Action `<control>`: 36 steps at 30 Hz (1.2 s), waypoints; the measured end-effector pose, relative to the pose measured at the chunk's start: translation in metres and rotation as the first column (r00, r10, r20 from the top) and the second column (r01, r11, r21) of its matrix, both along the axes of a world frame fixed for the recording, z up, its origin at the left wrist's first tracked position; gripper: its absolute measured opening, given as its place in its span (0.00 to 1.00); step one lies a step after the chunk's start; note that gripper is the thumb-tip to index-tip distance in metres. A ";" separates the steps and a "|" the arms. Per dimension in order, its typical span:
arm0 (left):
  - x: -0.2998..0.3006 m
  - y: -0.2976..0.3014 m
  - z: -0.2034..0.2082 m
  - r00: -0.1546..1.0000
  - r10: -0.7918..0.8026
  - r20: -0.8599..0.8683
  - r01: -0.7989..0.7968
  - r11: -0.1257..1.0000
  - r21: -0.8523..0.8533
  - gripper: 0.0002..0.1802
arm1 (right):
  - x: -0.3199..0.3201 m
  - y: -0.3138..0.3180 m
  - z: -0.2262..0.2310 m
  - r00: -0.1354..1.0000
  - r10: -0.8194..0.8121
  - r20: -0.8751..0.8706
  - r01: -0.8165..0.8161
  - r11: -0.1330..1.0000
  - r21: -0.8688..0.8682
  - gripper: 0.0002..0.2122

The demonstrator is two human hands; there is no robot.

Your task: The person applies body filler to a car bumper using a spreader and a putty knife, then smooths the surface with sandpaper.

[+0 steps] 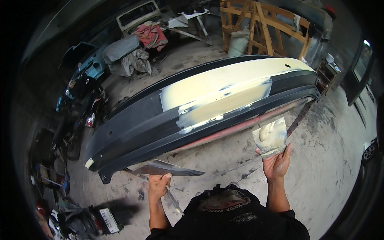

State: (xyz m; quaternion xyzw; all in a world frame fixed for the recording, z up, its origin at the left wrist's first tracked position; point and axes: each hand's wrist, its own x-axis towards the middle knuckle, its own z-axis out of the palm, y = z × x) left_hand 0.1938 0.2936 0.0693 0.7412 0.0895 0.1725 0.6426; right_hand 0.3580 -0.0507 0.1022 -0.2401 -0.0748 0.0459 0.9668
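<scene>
A long black car bumper (pixel 136 138) lies across a stand in front of me, with broad cream filler patches (pixel 200 94) over its middle and right. My left hand (pixel 159 186) is closed on the near edge of a thin, dark flat plate (pixel 166 168) with a pointed right end, just below the bumper's left part. Under the bumper's right part, my right hand (pixel 276 162) grips a small square sheet (pixel 269 149) from below. A smooth lump of cream putty (pixel 267 132) sits on that sheet. Both hands are apart from the bumper.
A red stand bar (pixel 224 134) runs beneath the bumper's near edge. Motorcycles (pixel 86 100) stand along the left, and another with a white plate is at lower left. Wooden frames (pixel 266 30) lean at the back. A dark car (pixel 364 172) borders the right.
</scene>
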 end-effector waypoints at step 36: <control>-0.031 0.031 -0.028 0.992 0.071 0.105 -0.041 0.963 -0.268 0.17 | -0.003 0.095 0.060 0.794 -0.172 0.583 0.458 0.801 -0.387 0.25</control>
